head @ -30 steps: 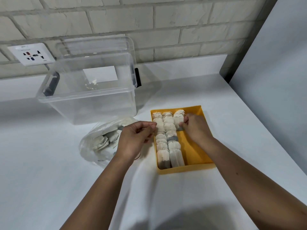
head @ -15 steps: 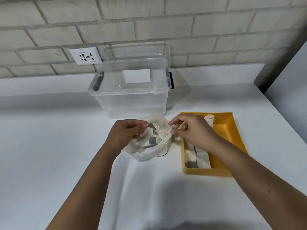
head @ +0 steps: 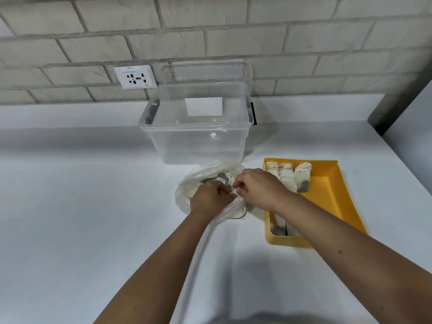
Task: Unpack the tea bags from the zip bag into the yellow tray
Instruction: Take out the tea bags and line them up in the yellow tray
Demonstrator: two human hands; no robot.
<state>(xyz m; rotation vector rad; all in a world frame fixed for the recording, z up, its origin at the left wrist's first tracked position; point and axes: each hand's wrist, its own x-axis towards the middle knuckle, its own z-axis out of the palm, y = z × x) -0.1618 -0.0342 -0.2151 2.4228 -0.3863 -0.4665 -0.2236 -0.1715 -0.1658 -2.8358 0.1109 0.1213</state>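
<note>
On the smooth white counter (head: 81, 206), just left of the yellow tray (head: 332, 195), I am watching the zip bag (head: 210, 170) lying crumpled, its thin cloudy film bunching into a rounded heap with the zip edge turning toward me. Both grips are narrow: the left hand (head: 210, 197) and the right hand (head: 259, 188) are curling thumb and fingers onto the film at the bag's mouth, fingertips nearly meeting. Whether either pinch is also catching a tea bag, I cannot tell.

Pale, papery tea bags (head: 286, 177) are lying in the rigid rectangular tray, packed in rows against its left wall. Their long axes are running away from me toward the brick wall (head: 233, 31), gathered tops at the far end. The right forearm is crossing the tray's near part. A clear, smooth-walled plastic bin (head: 198, 141) is standing just behind the zip bag.
</note>
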